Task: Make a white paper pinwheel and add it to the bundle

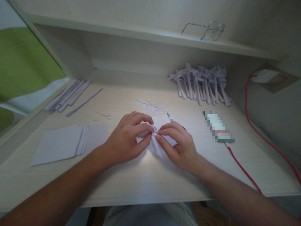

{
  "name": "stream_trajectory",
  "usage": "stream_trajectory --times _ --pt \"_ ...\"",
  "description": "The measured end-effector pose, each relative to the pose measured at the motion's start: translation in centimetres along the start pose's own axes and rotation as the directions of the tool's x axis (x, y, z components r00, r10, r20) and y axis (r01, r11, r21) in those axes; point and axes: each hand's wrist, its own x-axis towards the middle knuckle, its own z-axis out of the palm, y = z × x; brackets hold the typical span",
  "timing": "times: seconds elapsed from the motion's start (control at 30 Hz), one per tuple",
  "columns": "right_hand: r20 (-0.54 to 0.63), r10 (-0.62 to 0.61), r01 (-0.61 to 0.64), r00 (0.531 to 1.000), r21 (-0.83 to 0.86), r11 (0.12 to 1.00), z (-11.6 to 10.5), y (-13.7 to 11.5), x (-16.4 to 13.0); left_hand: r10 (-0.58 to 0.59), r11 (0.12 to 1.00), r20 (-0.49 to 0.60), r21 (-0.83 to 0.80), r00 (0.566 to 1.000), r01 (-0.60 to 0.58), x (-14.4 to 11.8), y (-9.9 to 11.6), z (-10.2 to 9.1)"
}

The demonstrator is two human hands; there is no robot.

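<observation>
Left hand (129,138) and right hand (178,144) pinch folded paper (157,145) (white) — on desk (145,175)

From my remote seat I see a pale wood-grain desk (145,179) with faint streaks. The folded paper piece (157,145) between the hands is white, as are the flat sheets (58,142) at near left, the strips (68,98) at far left and the paper pinwheels (202,83) at far right, all greyish in this dim light. A red cable (242,171) runs near right. The spectacles (207,30) look silver-framed, perhaps. A green surface (21,59) shows far left.
</observation>
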Motion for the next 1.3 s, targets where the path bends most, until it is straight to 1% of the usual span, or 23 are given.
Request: stream_trajectory --times 0.17,0.27,0.37,0.43,0.5,0.57,0.6,0.67,0.77,0.83,0.97,1.03,1.1,1.17,1.2,1.23,1.27,1.3 --pt "-0.015 0.052 -0.052 0.999 -0.004 0.999 0.0 0.1 -0.1 0.014 0.999 0.002 0.047 1.0 -0.015 -0.1 -0.1 0.2" --pt "0.001 0.065 -0.065 0.998 0.01 0.998 0.0 0.2 -0.2 0.039 0.997 -0.014 0.064 0.999 -0.038 -0.1 -0.4 0.3" --pt "0.025 0.066 -0.067 0.998 0.029 0.997 0.1 0.2 -0.3 0.052 0.998 -0.03 0.048 0.998 -0.051 -0.2 -0.5 0.7" --pt "0.02 0.062 -0.063 0.998 0.041 0.997 0.2 0.3 -0.4 0.044 0.999 -0.047 0.012 0.998 -0.044 -0.2 -0.5 1.0" --pt "-0.002 0.062 -0.062 0.998 0.049 0.997 0.3 0.3 -0.4 -0.006 1.0 -0.089 -0.022 0.996 0.004 -0.3 -0.4 1.3" --pt "-0.039 0.068 -0.066 0.997 0.047 0.997 0.3 0.3 -0.4 -0.108 0.993 -0.126 -0.061 0.986 0.101 -0.3 -0.2 1.6" --pt "-0.059 0.073 -0.071 0.996 0.043 0.997 0.3 0.2 -0.4 -0.171 0.983 -0.121 -0.087 0.978 0.161 -0.3 -0.1 1.7" --pt "-0.09 0.074 -0.071 0.993 0.038 0.997 0.3 0.1 -0.4 -0.28 0.953 -0.067 -0.142 0.958 0.269 -0.3 0.1 1.8" --pt "-0.119 0.058 -0.054 0.991 0.035 0.998 0.2 -0.2 -0.3 -0.384 0.898 0.009 -0.228 0.923 0.376 -0.3 0.5 1.6" --pt "-0.154 0.058 -0.052 0.986 0.04 0.998 0.1 -0.4 -0.2 -0.42 0.859 0.001 -0.323 0.908 0.398 -0.2 0.6 1.5" --pt "-0.245 0.108 -0.088 0.964 0.09 0.992 0.2 -0.4 -0.3 -0.444 0.782 -0.066 -0.515 0.893 0.351 -0.4 0.7 1.7" --pt "-0.286 0.131 -0.098 0.949 0.127 0.987 0.2 -0.2 -0.4 -0.495 0.712 -0.028 -0.586 0.868 0.387 -0.4 0.7 2.1" --pt "-0.323 0.129 -0.084 0.938 0.151 0.985 0.3 -0.1 -0.5 -0.518 0.605 0.087 -0.666 0.851 0.436 -0.3 0.8 2.6" --pt "-0.335 0.108 -0.061 0.936 0.148 0.987 0.4 0.0 -0.5 -0.447 0.504 0.221 -0.738 0.867 0.448 0.0 1.0 2.8" --pt "-0.326 0.096 -0.054 0.94 0.136 0.989 0.3 -0.1 -0.4 -0.394 0.47 0.265 -0.765 0.88 0.441 0.1 1.2 2.9" --pt "-0.312 0.084 -0.049 0.946 0.117 0.992 0.3 -0.1 -0.4 -0.349 0.455 0.286 -0.781 0.892 0.428 0.2 1.3 2.9" --pt "-0.293 0.07 -0.045 0.954 0.091 0.995 0.3 -0.2 -0.3 -0.322 0.46 0.292 -0.783 0.901 0.418 0.4 1.5 2.9" --pt "-0.277 0.051 -0.036 0.959 0.058 0.998 0.2 -0.2 -0.3 -0.316 0.482 0.286 -0.773 0.905 0.412 0.4 1.6 2.8"
